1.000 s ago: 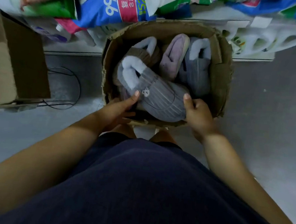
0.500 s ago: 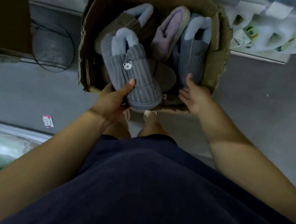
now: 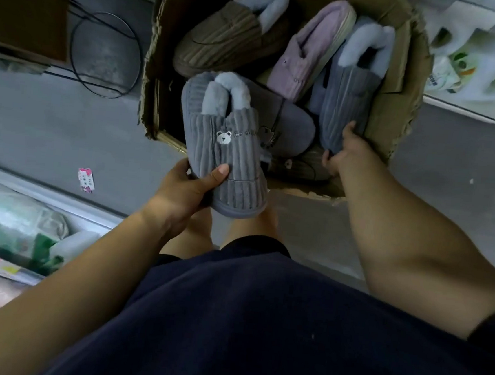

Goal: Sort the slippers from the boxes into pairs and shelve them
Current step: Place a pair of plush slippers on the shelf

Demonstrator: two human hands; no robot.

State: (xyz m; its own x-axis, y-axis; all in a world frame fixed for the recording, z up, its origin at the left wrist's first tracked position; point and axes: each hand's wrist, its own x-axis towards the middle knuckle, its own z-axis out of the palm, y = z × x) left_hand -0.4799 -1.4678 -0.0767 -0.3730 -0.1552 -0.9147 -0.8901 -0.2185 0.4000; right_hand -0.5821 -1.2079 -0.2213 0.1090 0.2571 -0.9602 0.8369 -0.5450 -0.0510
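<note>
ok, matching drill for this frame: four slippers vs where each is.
1 grey corduroy slipper with bear patch
2 plain grey corduroy slipper
3 lilac plush slipper
4 brown corduroy slipper

A far-left corner of cardboard box
B gripped by right hand
C held in left hand
D in box, between brown and plain grey

Pairs: 1-C, 2-B, 3-D, 4-A

Both arms reach forward and down, hands occupied.
Thumb on top, the left hand [image 3: 187, 189] grips the bear slipper [image 3: 228, 155]; the right hand [image 3: 348, 150] clasps the plain grey slipper [image 3: 348, 100] at its toe.
</note>
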